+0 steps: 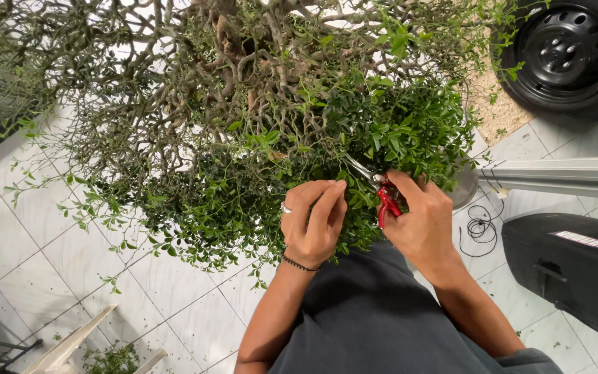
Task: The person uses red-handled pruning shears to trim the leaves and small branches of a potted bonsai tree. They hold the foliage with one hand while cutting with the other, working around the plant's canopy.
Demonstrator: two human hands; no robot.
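- We see our right hand [423, 225] closed around red-handled pruning shears [382, 194], its glossy grips mostly hidden in our palm.
- The thin metal blades jut up-left past our fingertips, into the leaves.
- Our left hand [311, 221], wearing a ring and a beaded bracelet, pinches foliage just beside the blades, fingers [327, 201] curled shut on small leaves.
- The bush [243, 125] is dense: tiny matte green leaves below, bare twisted grey-brown branches above; its pot is hidden.
- Beyond lie glossy white floor tiles [57, 256], a black case [576, 270] and a cut-off tyre [569, 55].
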